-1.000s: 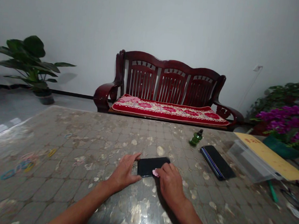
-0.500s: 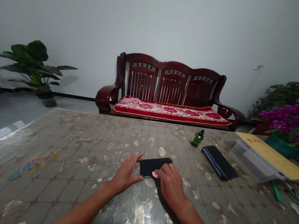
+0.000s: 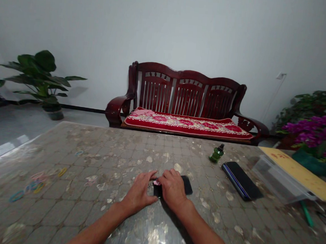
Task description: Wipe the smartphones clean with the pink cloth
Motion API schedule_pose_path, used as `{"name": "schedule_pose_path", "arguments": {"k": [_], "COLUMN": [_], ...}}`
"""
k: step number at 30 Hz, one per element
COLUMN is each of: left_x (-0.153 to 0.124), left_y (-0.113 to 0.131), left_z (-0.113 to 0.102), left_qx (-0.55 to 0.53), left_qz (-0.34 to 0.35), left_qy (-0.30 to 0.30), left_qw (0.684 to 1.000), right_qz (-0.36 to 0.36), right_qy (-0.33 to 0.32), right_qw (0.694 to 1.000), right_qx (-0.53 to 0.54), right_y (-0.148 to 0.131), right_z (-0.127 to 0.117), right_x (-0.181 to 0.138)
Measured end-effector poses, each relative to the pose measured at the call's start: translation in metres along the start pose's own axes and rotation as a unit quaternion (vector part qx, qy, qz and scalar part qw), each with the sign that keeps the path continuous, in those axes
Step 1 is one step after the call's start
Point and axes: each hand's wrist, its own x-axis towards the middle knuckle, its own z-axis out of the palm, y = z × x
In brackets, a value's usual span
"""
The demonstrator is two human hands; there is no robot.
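Observation:
A black smartphone [image 3: 186, 184] lies flat on the table, partly covered by my right hand. My left hand [image 3: 140, 189] braces its left end, thumb at the near corner and fingers at the far corner, gripping it between them. My right hand [image 3: 172, 186] is closed over the phone, pinching a small pink cloth [image 3: 156, 182] against the screen near the left end. Most of the cloth is hidden under the fingers.
To the right are a green spray bottle [image 3: 216, 153], a dark phone case [image 3: 241, 180] and a clear plastic box [image 3: 284, 180] under a yellow envelope [image 3: 302, 172]. Colored hair ties [image 3: 36, 183] lie left on the patterned tablecloth [image 3: 93, 221]. A wooden bench [image 3: 186, 97] stands beyond.
My right hand has slid the pink cloth leftward and away from me across the phone, uncovering its right end. My left hand stays at the left end. The view tilted slightly.

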Motion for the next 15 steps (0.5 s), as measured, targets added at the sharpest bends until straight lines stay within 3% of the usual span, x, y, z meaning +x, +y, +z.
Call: {"name": "schedule_pose_path", "arguments": {"k": [4,10,15], "left_x": [-0.001,-0.001,-0.001], "left_y": [0.001,0.001,0.002], "left_z": [0.000,0.000,-0.001], "left_qx": [-0.002,-0.008,0.001], "left_qz": [-0.006,-0.004,-0.004], "left_qy": [0.005,0.010,0.005], "left_qw": [1.000,1.000,1.000], "right_qz": [0.008,-0.038,0.057], "right_qy": [-0.001,-0.003,0.011], "right_qw": [1.000,0.998,0.998], "right_qx": [0.008,0.047,0.027], "right_y": [-0.003,-0.001,0.026], "right_z": [0.000,-0.005,-0.013], "right_x": [0.003,-0.027,-0.029]}}
